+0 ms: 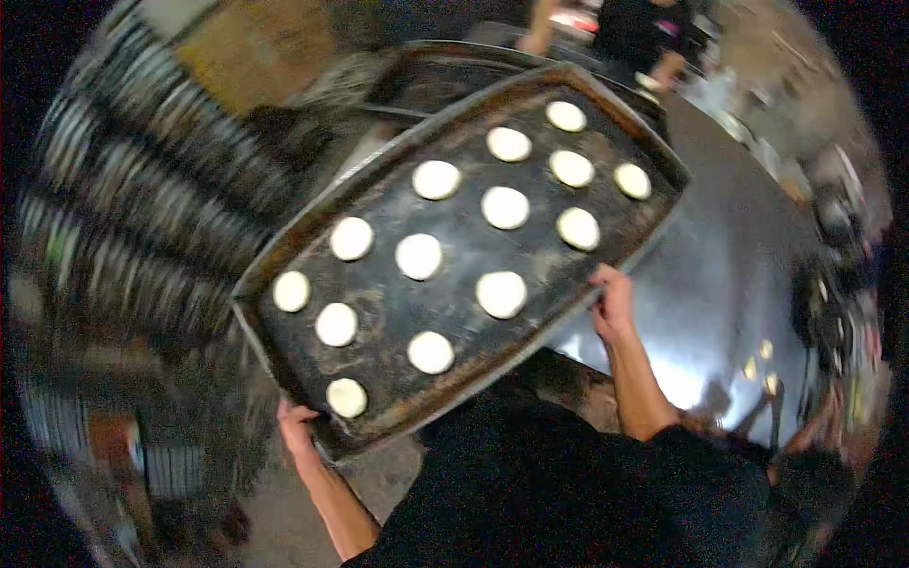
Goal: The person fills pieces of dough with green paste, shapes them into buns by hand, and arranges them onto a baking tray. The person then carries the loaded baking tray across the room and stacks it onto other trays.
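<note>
A large dark baking tray (pixel 379 298) with a worn metal rim spans the middle of the view, held at a slant. Several round pale dough pieces (pixel 506 207) lie spaced apart on it. My left hand (pixel 297 426) grips the tray's near left corner, thumb over the rim. Along the near long side, towards the right, my right hand (pixel 614 295) is closed on the rim. The fingers under the tray are hidden on both hands.
Another dark tray (pixel 407 95) lies behind mine. A shiny metal table (pixel 729 246) stands to the right, with small dough pieces (pixel 751 367) on it. A co-worker (pixel 639 43) is at its far side. Blurred stacked trays (pixel 142 189) fill the left.
</note>
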`<state>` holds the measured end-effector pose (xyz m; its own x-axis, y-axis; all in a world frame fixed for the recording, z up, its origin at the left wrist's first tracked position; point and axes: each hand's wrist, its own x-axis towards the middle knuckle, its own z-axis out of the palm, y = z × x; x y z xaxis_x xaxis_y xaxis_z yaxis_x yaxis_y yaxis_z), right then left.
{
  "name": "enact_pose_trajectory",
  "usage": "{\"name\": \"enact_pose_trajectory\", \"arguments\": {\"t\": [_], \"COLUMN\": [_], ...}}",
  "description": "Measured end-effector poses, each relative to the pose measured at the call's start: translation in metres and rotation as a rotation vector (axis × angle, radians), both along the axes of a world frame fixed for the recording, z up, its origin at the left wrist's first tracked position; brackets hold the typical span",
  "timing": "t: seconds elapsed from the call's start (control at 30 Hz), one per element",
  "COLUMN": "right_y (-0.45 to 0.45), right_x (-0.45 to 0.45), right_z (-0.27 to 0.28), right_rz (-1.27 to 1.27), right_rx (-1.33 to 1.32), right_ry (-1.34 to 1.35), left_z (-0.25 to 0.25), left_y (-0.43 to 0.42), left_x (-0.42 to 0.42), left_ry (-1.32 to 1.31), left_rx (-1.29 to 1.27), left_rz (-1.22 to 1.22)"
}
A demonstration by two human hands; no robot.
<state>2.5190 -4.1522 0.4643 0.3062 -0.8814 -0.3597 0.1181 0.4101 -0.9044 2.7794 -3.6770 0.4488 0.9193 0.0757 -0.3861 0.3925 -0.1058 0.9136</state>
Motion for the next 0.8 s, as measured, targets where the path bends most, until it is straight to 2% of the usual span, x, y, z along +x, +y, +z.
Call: {"name": "enact_pose_trajectory", "arguments": {"t": [0.1, 0.13, 0.17, 0.23, 0.27, 0.3, 0.37, 0.43, 0.47, 0.53, 0.6, 0.63, 0.67, 0.7, 0.77, 0.8], "right_y": [-0.023, -0.039, -0.051, -0.082, -0.097, -0.117, -0.123, -0.134, -0.176, -0.242, -0.278, -0.240, -0.193, -0.257, -0.247, -0.251], "right_x": [0.021, 0.028, 0.035, 0.020, 0.020, 0.023, 0.034, 0.047, 0.074, 0.146, 0.218, 0.182, 0.119, 0.168, 0.213, 0.236], "right_z": [0.012, 0.036, 0.031, -0.001, 0.006, -0.005, -0.003, -0.017, -0.040, -0.087, -0.099, -0.028, 0.029, -0.029, -0.011, -0.035], "right_rz": [0.192, 0.173, 0.257, 0.460, 0.519, 0.721, 0.738, 0.829, 0.928, 1.147, 1.301, 1.331, 1.076, 1.333, 1.438, 1.453], "right_rx": [0.133, 0.097, 0.050, -0.028, 0.105, 0.040, 0.019, 0.011, 0.025, 0.047, -0.252, -0.402, 0.138, -0.765, -0.665, -0.644], "right_ry": [-0.054, -0.105, -0.108, 0.008, -0.026, -0.288, -0.222, -0.256, -0.260, -0.271, -0.148, -0.098, -0.197, -0.221, -0.183, -0.193], "left_z": [0.036, 0.057, 0.066, 0.050, 0.053, 0.062, 0.046, 0.055, 0.090, 0.108, 0.126, 0.132, 0.144, 0.142, 0.165, 0.172], "left_y": [0.003, -0.022, -0.024, -0.025, -0.039, -0.049, -0.064, -0.082, -0.113, -0.152, -0.185, -0.206, -0.225, -0.242, -0.255, -0.281], "left_x": [-0.048, -0.065, -0.074, -0.112, -0.133, -0.161, -0.201, -0.246, -0.264, -0.312, -0.366, -0.387, -0.407, -0.408, -0.409, -0.407], "left_ry": [-0.051, -0.035, -0.033, -0.145, -0.183, -0.220, -0.302, -0.398, -0.457, -0.476, -0.488, -0.508, -0.523, -0.489, -0.348, -0.325], "left_rx": [0.124, 0.052, -0.027, -0.102, -0.045, 0.012, 0.003, -0.111, -0.107, -0.083, -0.054, -0.044, -0.031, 0.001, -0.034, -0.029], "left_rz": [0.018, 0.022, 0.037, 0.138, 0.135, 0.152, 0.335, 0.419, 0.445, 0.545, 0.676, 0.722, 0.753, 0.733, 0.852, 0.913]}}
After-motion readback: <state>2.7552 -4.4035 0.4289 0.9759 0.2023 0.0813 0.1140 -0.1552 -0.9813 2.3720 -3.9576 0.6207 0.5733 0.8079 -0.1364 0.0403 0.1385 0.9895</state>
